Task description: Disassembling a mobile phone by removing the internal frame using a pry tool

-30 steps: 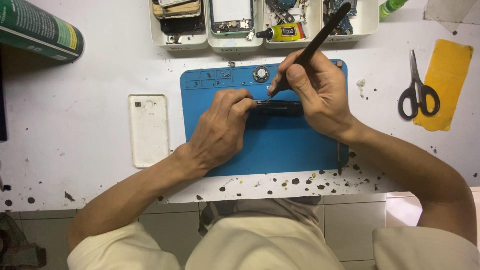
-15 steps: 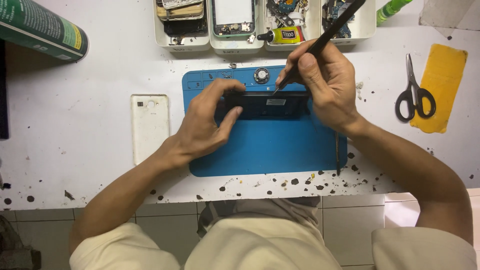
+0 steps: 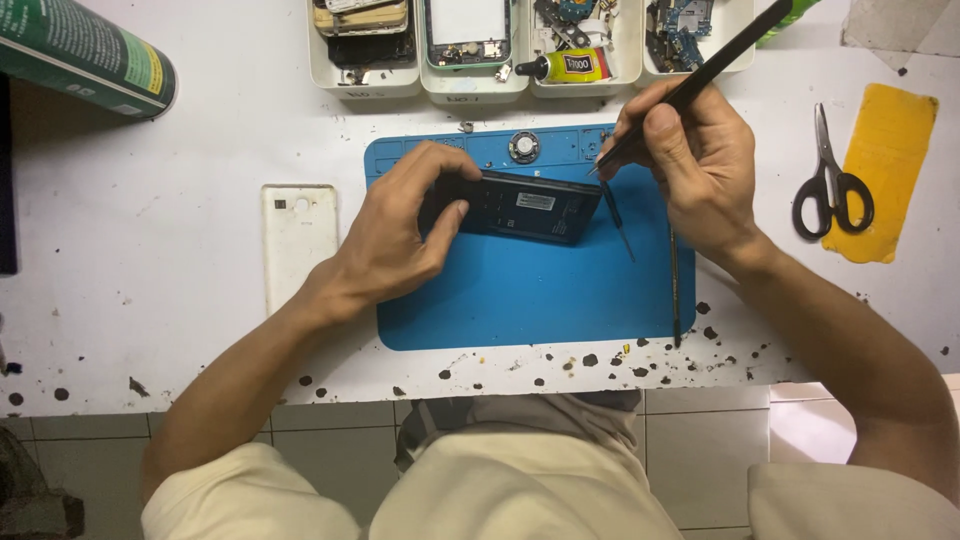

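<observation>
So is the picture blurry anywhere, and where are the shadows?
Head view: mostly sharp; the black phone under the left hand and the scissors look crisp. Soft shadows fall beside both hands on the blue mat, so the light is even, with no strong glare. The black tool in the right hand looks slightly soft towards its top.

Green can [image 3: 80, 55] with a yellow-edged label, lying top left. Small glue tube [image 3: 570, 66] with a yellow label, in a white tray. White rectangular label [image 3: 535, 201] on the dark phone [image 3: 525, 207], mat centre.
</observation>
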